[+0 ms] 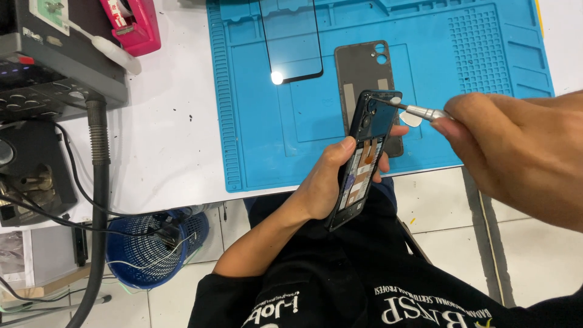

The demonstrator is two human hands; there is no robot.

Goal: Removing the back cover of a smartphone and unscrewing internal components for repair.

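While an opened phone (362,163) is held above the near edge of a blue silicone work mat (255,133), its exposed inside is being worked at with a slim metal tool (419,111). The phone is gripped along its edges by the left hand (325,182), thumb across one side and fingertips curled round the other, so that it stands tilted in the air over the lap. The tool is pinched between thumb and forefinger of the right hand (516,152), its tip set at the upper corner of the dark frame, next to the camera section. The step in hand is judged to be the loosening or prising of a part at that corner; a light, steady touch seems called for, since the tip is fine and the boards inside look delicate. Inside the frame, orange and pale flat components are seen. On the mat, a matt grey back cover (364,70) with round camera openings lies flat, and beside it a glossy black-rimmed glass panel (293,42). Farther off stand a pink tape dispenser (135,23) and a blue mesh bin (152,249).
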